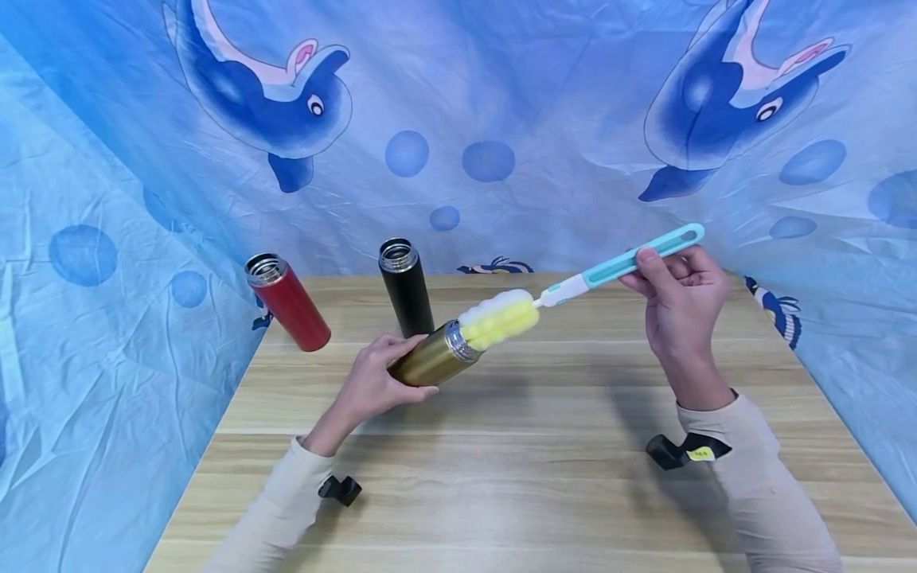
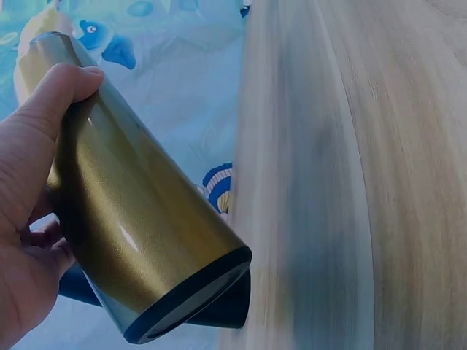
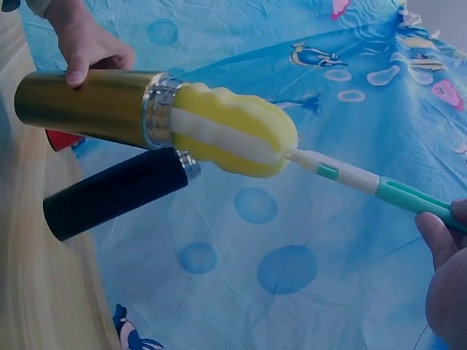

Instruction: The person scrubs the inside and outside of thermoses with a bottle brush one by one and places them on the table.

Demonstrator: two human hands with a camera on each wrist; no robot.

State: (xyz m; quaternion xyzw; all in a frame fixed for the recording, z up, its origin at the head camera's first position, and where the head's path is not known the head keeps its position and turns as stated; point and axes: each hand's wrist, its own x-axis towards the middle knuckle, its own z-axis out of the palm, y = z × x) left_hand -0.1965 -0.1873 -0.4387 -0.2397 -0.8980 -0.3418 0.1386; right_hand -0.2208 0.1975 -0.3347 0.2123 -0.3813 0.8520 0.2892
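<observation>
My left hand [image 1: 376, 374] grips a gold thermos bottle [image 1: 430, 358] round its body, tilted above the table with its steel mouth to the upper right. In the left wrist view the base of the gold bottle [image 2: 168, 240] faces the camera. My right hand [image 1: 680, 298] pinches the teal handle of a bottle brush [image 1: 623, 264]. The yellow and white sponge head [image 1: 505, 317] is at the bottle's mouth, most of it outside; in the right wrist view the sponge [image 3: 233, 131] bulges out past the steel rim.
A black bottle [image 1: 407, 290] stands uncapped just behind the gold one. To the left is a red bottle [image 1: 290, 306], also uncapped. The wood-grain table [image 1: 501, 493] is backed by a blue curtain [image 1: 559, 103] with dolphins printed on it.
</observation>
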